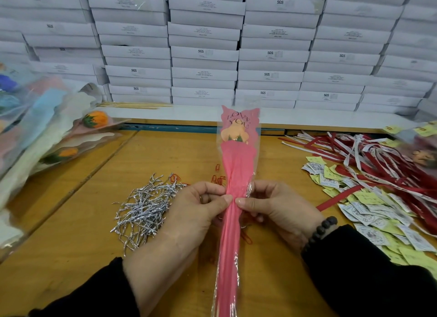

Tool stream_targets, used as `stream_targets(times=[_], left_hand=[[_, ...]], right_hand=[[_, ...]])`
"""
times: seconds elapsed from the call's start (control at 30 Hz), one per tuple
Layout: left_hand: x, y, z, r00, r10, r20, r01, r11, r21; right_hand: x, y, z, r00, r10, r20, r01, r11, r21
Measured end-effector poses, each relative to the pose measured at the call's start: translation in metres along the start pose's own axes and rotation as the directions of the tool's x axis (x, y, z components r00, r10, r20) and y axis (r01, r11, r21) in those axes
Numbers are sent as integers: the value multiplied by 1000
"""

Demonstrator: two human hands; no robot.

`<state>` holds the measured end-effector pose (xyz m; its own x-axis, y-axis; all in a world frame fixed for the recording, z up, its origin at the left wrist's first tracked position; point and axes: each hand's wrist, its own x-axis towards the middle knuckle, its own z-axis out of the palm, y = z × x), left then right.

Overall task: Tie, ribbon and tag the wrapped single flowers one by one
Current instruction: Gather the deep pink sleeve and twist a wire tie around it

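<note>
Pink paper-wrapped single flower in clear cellophane sleeve (238, 165) upright over wooden table (71, 222), left hand (189, 212) and right hand (279, 210) pinching its gathered neck from either side, thumbs nearly meeting

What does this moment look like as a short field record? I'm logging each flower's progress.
flower in hand: pink wrapped flower, upright, wrapper gathered at the stem
left hand: pinches the gathered wrapper
right hand: pinches the same spot
ribbon or tag on it: none visible
twist ties: silver pile, left of the hands
ribbons: red and white, far right
tags: scattered, right
other wrapped flowers: stacked, left
</note>
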<state>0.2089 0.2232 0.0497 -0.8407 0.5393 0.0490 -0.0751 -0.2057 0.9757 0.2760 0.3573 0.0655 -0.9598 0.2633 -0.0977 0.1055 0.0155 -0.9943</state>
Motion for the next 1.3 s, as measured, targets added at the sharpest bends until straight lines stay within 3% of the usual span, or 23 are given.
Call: stream_targets(times=[0.6, 0.97, 1.17, 1.3], left_hand=[[-2, 1, 0, 1000, 9, 17, -9, 1000, 8], [-3, 1, 0, 1000, 14, 24, -15, 999, 31], [-2, -2, 0, 999, 24, 37, -25, 999, 33], [-5, 0, 0, 995, 2, 96, 4, 998, -63]], right_hand=[[-1, -4, -2, 995, 55, 79, -72, 972, 224], [-3, -6, 1, 996, 52, 74, -69, 969, 239], [-3, -6, 0, 997, 45, 61, -55, 983, 174], [-4, -6, 2, 1000, 4, 18, -6, 997, 80]])
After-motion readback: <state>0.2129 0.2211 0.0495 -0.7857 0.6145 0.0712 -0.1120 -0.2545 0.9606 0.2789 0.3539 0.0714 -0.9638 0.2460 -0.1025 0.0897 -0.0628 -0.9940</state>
